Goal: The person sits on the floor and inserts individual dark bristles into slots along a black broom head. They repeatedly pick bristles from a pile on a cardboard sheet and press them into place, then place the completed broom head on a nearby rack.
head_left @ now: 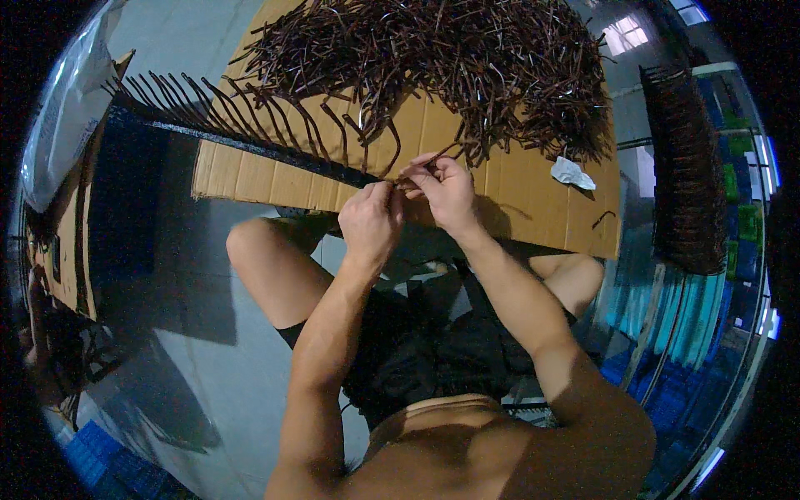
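A long dark bar (250, 148) slants from the far left to the middle, with a row of brown, hooked, wire-like rods (312, 129) standing up along it. My left hand (371, 221) is closed around the bar's near right end. Beside it, my right hand (448, 196) pinches a brown bent rod (444, 155) between thumb and fingers. Its fingertips meet the left hand's at the bar's end, and the contact point is hidden by the fingers. Beyond both hands, a big heap of similar bent rods (433, 67) lies on a cardboard sheet (275, 179).
On the cardboard's right side lie a crumpled white scrap (573, 174) and a single loose rod (603, 219). Farther right stands a dense row of brown rods (687, 167), near teal and blue items (692, 321). Clear plastic (71, 117) covers a carton at left.
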The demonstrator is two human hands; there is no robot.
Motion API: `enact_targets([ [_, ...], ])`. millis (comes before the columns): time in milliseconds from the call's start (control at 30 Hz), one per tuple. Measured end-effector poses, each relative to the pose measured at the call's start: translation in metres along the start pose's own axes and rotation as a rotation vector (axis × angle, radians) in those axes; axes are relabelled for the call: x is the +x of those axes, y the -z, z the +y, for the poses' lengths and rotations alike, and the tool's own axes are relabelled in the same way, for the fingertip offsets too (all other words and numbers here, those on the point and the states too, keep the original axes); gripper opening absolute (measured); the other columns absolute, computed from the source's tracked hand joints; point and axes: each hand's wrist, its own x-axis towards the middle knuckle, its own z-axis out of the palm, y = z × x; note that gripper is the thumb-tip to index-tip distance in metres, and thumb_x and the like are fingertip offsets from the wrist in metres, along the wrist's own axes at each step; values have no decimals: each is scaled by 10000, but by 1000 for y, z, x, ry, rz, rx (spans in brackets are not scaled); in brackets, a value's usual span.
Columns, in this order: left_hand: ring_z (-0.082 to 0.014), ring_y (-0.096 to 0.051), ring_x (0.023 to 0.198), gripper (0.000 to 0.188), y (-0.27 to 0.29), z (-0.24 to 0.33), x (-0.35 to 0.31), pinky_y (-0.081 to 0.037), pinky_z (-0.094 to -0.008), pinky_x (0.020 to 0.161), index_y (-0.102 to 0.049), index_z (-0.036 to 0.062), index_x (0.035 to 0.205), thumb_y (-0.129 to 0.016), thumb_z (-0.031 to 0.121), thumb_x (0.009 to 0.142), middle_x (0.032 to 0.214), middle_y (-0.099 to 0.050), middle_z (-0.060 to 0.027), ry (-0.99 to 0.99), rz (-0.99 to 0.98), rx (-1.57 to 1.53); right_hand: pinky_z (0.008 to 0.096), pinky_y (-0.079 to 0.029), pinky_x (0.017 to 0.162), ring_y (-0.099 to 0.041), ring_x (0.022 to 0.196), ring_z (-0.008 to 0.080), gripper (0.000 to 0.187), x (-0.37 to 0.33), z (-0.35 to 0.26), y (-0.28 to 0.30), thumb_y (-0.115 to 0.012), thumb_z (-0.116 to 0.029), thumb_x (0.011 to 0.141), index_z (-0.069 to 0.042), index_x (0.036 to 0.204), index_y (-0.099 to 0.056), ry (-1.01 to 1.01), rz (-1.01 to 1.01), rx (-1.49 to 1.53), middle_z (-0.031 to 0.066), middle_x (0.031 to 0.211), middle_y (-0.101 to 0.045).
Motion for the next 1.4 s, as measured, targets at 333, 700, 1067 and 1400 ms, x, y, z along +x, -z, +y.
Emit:
enact_targets([
  [333, -313, -595, 670, 102, -4, -6, 0, -474, -412, 584, -606, 49, 787, -630, 149, 785, 732, -608, -119, -13, 10, -33, 233, -530, 626, -635, 685, 111, 118, 1, 3, -6, -632, -111, 892, -14, 924, -573, 19, 60, 0, 36, 804, -639],
  [700, -316, -594, 666, 101, -9, 0, -1, -476, -416, 585, -602, 54, 808, -619, 153, 795, 734, -605, -109, 3, -34, 31, 317, -502, 643, -648, 709, 264, 199, -3, -7, -4, -690, -185, 814, 6, 866, -671, 408, 21, -824, 128, 794, -658],
  [1067, -345, -590, 660, 145, 18, 41, -12, -476, -436, 556, -568, 81, 763, -668, 147, 679, 690, -571, -126, -103, 7, -17, 314, -498, 804, -618, 921, 180, 238, -55, 39, 33, -536, -162, 930, -7, 1105, -578, -24, -117, -103, 119, 1014, -619],
  [1400, -304, -621, 657, 199, -2, 290, -66, -490, -361, 620, -622, 4, 889, -645, 157, 764, 715, -609, -131, -483, -231, -486, 339, -559, 678, -666, 811, 239, 225, -89, -5, 71, -593, -187, 922, -23, 1074, -566, 31, 429, 270, 99, 932, -642],
])
